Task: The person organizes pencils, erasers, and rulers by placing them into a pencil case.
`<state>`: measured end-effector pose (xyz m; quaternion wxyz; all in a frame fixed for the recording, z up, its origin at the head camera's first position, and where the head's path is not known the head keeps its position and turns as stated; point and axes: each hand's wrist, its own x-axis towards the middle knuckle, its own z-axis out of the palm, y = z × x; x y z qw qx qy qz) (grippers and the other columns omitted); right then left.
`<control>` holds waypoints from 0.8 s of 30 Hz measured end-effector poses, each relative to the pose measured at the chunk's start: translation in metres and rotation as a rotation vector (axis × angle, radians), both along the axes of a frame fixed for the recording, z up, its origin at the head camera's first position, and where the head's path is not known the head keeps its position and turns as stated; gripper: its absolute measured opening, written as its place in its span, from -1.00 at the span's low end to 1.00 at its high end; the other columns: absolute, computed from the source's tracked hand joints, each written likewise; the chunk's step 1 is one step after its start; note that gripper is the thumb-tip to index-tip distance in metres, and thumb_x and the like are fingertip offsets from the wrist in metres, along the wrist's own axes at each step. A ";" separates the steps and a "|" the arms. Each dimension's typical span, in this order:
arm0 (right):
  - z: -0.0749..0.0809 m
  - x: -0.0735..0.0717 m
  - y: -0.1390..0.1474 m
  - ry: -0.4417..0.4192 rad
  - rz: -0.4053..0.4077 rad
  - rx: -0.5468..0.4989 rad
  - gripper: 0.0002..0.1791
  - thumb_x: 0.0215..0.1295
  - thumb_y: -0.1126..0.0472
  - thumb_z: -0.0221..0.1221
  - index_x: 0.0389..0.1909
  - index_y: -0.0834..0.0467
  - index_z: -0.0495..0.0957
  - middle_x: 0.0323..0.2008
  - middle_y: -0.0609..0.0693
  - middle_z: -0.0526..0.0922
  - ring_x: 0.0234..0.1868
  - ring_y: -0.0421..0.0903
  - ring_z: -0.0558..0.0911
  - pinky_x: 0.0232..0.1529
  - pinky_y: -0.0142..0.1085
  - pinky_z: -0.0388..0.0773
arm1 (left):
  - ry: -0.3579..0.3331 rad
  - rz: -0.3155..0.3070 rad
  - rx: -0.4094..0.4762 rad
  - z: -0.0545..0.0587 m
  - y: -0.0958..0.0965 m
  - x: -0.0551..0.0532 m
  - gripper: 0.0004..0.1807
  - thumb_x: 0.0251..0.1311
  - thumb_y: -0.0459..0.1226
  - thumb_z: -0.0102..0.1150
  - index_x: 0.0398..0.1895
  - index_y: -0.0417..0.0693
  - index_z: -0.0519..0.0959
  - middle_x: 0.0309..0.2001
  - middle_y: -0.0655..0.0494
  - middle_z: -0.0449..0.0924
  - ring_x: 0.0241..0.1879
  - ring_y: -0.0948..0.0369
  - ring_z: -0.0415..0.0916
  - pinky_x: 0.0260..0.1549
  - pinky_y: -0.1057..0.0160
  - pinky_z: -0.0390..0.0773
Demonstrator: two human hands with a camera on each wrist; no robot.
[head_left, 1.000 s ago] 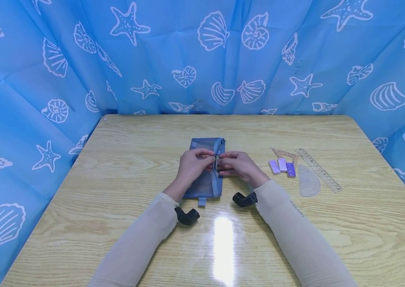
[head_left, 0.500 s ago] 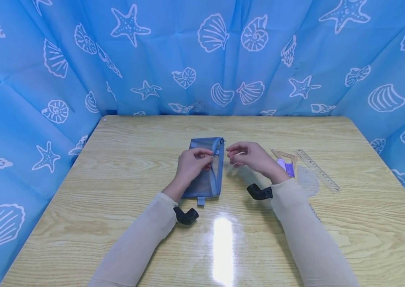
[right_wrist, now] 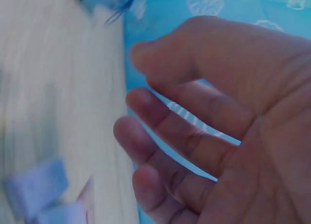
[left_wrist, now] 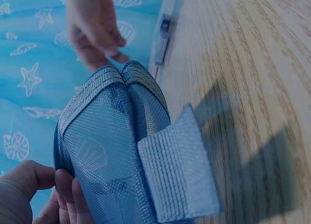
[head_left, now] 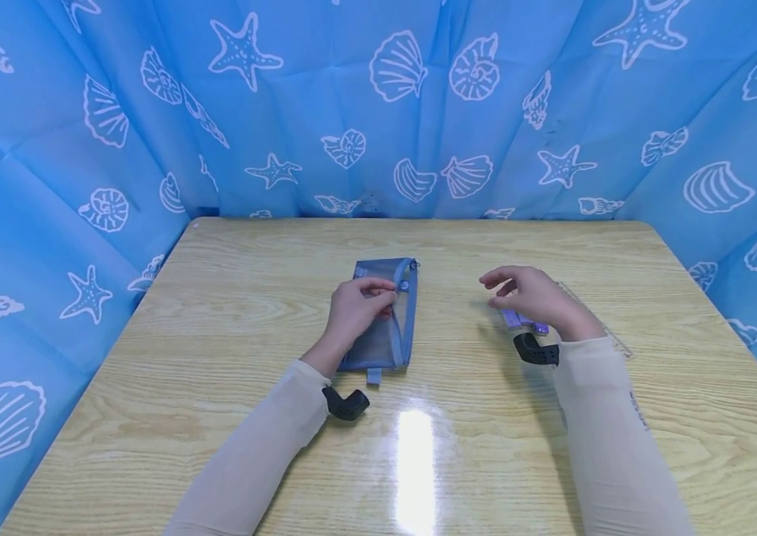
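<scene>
Left hand: grasping; thumb and fingers pinch the pouch by the fabric beside its zip.

Right hand: released; thumb apart from the fingertips, fingers loosely bent and slightly spread, raised above the table, its shadow falling below.

Pouch: blue mesh with woven edging, laid on the table beneath the left hand, its long side running away from the person. The zip runs down its right-hand part, where a slit gapes. A small round pale mark shows near the far end of that slit; a pale blue fabric tab projects from the near end.

Purple blocks: small, on the table to the right of the pouch and well apart from it, partly hidden by the right hand in the head view; how many there are cannot be told here.

Ruler: slanting out from behind the right wrist, beyond the blocks; only a narrow strip visible.

Wrist mounts: one black piece at the left cuff, a matching black piece at the right; both sleeves pale.

Table: pale wood grain, a bright reflection on its near part.

Curtain: blue, printed in white with shells and starfish, enclosing the far edge and both sides.
</scene>
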<state>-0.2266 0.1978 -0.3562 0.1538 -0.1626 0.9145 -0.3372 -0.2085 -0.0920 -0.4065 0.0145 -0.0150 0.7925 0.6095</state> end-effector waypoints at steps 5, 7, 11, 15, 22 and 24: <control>-0.009 0.000 0.009 -0.041 0.010 0.091 -0.46 0.30 0.29 0.20 0.29 0.35 0.40 0.16 0.33 0.49 0.07 0.18 0.48 -0.20 -0.14 0.57 | 0.004 -0.002 -0.010 0.000 -0.001 0.000 -0.74 0.18 -0.25 0.29 -0.10 -0.16 0.71 -0.32 0.05 0.71 -0.45 0.25 0.68 -0.35 0.29 0.73; -0.012 0.000 0.012 -0.055 0.003 0.104 -0.43 0.25 0.32 0.23 0.28 0.37 0.40 0.12 0.35 0.48 0.00 0.15 0.47 -0.29 -0.21 0.52 | 0.006 -0.004 -0.013 0.000 -0.001 0.000 -0.74 0.18 -0.24 0.29 -0.09 -0.16 0.71 -0.32 0.05 0.71 -0.45 0.25 0.68 -0.35 0.29 0.73; -0.018 -0.002 0.014 -0.013 0.005 0.163 -0.38 0.07 0.40 0.29 0.22 0.40 0.45 0.19 0.41 0.44 -0.06 0.16 0.47 -0.23 -0.19 0.50 | 0.005 -0.004 -0.009 0.000 -0.001 0.000 -0.74 0.19 -0.25 0.29 -0.09 -0.17 0.70 -0.32 0.05 0.71 -0.45 0.25 0.68 -0.36 0.28 0.73; -0.024 -0.004 0.015 0.035 0.016 0.234 -0.38 -0.06 0.44 0.32 0.16 0.37 0.52 0.23 0.43 0.43 -0.02 0.23 0.46 -0.09 -0.03 0.51 | 0.000 -0.001 -0.009 0.000 -0.001 0.000 -0.75 0.19 -0.25 0.30 -0.10 -0.15 0.71 -0.32 0.05 0.71 -0.45 0.25 0.68 -0.36 0.28 0.73; -0.028 -0.005 0.017 0.080 0.022 0.284 -0.45 -0.08 0.44 0.36 0.06 0.35 0.57 0.02 0.33 0.59 -0.07 0.21 0.45 -0.09 0.02 0.50 | 0.000 0.004 -0.013 -0.001 0.000 -0.001 -0.78 0.19 -0.26 0.30 -0.12 -0.13 0.72 -0.34 0.06 0.70 -0.45 0.24 0.68 -0.36 0.28 0.73; -0.028 -0.005 0.017 0.098 0.023 0.290 -0.45 -0.10 0.43 0.35 0.05 0.34 0.58 0.05 0.33 0.58 -0.07 0.20 0.46 -0.09 0.02 0.50 | 0.002 0.003 -0.011 -0.001 0.000 -0.001 -0.78 0.19 -0.26 0.30 -0.13 -0.13 0.72 -0.34 0.05 0.71 -0.46 0.24 0.68 -0.36 0.27 0.73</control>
